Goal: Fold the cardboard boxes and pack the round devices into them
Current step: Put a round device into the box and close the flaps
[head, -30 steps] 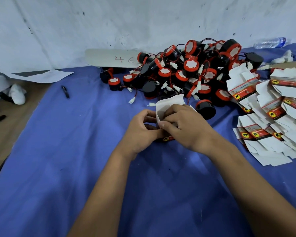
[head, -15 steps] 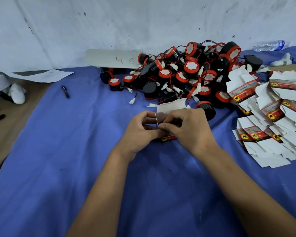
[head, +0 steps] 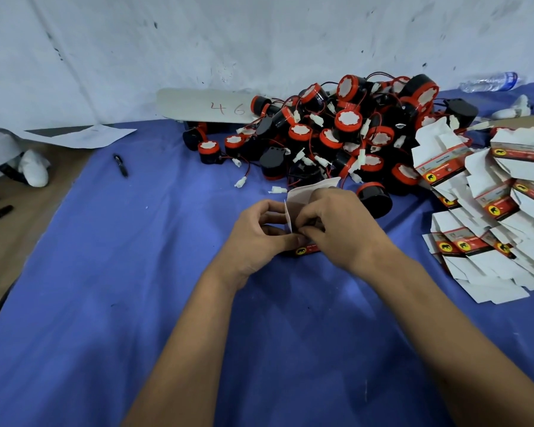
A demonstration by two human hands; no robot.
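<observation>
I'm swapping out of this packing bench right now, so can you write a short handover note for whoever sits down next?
Left hand: grips the left side of the box being folded.
Right hand: fingers pinch that box's flaps; its white flap stands up and it is not yet closed.
Pile of round devices: at the back of the blue cloth, wires tangled.
Flat unfolded boxes: heaped at the right.
Done: no packed box is in view.
Left: finish folding this box, put one device in, close it, then repeat with the rest.
</observation>
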